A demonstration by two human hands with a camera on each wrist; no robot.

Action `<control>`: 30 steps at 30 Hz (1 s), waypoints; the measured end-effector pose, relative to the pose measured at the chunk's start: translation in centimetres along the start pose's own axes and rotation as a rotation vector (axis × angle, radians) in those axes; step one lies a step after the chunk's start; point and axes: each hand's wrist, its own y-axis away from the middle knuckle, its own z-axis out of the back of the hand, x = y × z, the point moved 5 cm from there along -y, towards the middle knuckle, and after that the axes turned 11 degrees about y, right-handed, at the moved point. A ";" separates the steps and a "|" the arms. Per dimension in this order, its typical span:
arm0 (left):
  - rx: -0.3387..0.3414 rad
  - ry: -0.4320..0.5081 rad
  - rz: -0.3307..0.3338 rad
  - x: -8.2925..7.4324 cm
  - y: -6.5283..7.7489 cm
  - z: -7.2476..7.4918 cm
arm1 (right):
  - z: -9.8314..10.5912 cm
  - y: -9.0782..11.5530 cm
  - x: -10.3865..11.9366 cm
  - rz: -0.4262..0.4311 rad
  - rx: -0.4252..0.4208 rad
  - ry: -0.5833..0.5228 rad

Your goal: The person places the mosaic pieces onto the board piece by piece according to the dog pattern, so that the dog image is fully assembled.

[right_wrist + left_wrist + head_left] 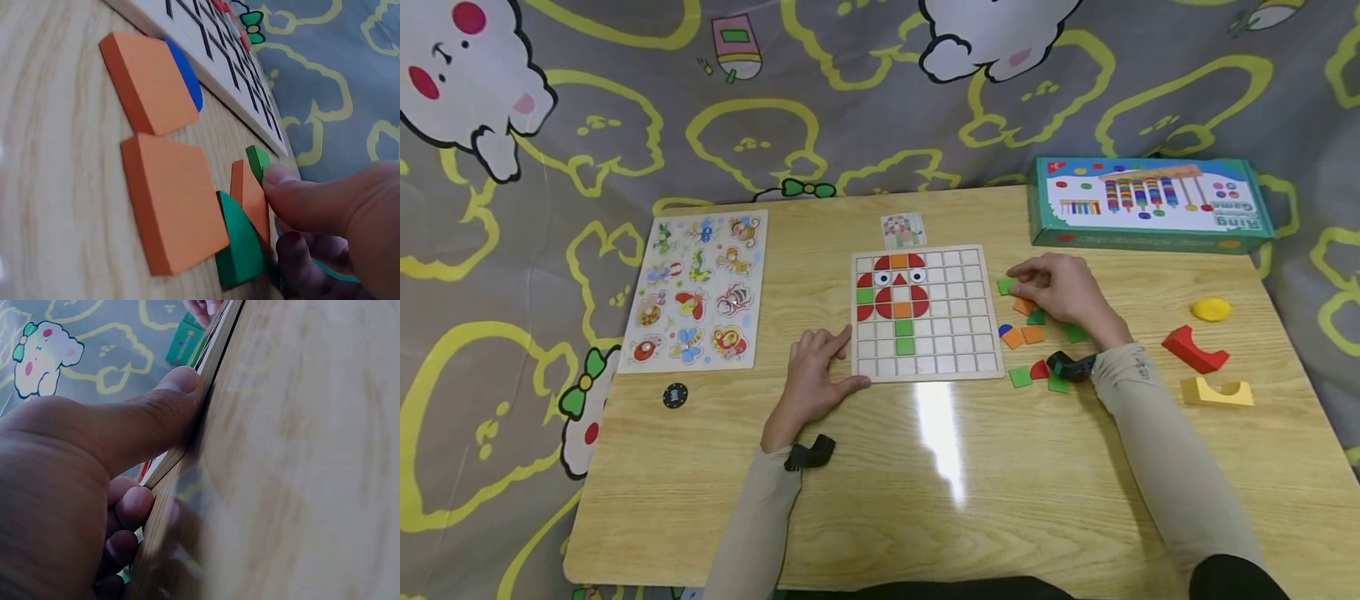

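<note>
A person's right hand (1063, 290) pinches a green square tile (1004, 287) between thumb and forefinger, just beyond the right edge of a wooden grid board (961, 342). The right wrist view shows the thumb against the tile's edge; the forefinger's contact is hidden there. Across the board, the left hand (811, 379) is relaxed and gripping nothing, its thumb along the near edge and its forefinger against the left edge, bracing the corner.

Red rounded pieces, two eye tiles, and orange and green squares fill part of the board's left side, below a small picture card (902, 230). Close to the pinched tile lie an orange square tile (250, 203), a dark green piece (240, 250) and, nearer the board, a partly covered blue piece (187, 72).

The tight spacing seems to favor a fingertip hold on opposite edges and a lift straight up, since a sideways drag could nudge the orange neighbor. Keeping the other fingers tucked should spare the loose pieces beneath the palm. At the braced corner, light, steady contact looks sufficient; a hard push from there might slide the board to the right, toward the scattered tiles.
</note>
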 end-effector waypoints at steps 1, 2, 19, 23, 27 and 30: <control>0.000 0.001 0.000 0.0 0.0 0.0 | 0.0 0.0 -0.1 -0.003 0.002 0.004; 0.001 -0.001 0.000 0.0 0.0 0.0 | -0.1 0.0 -0.1 -0.007 0.003 0.010; -0.007 0.011 -0.011 0.0 0.0 0.0 | 0.1 0.4 0.2 -0.096 0.005 -0.179; -0.005 0.013 -0.007 0.0 0.0 0.0 | -0.2 0.8 1.1 -0.092 -0.013 -0.297; -0.005 0.016 -0.009 -0.1 0.0 0.0 | -0.8 1.4 2.5 -0.111 0.003 -0.378; -0.007 0.016 -0.012 0.0 0.0 0.0 | -1.6 1.9 3.6 -0.118 0.018 -0.454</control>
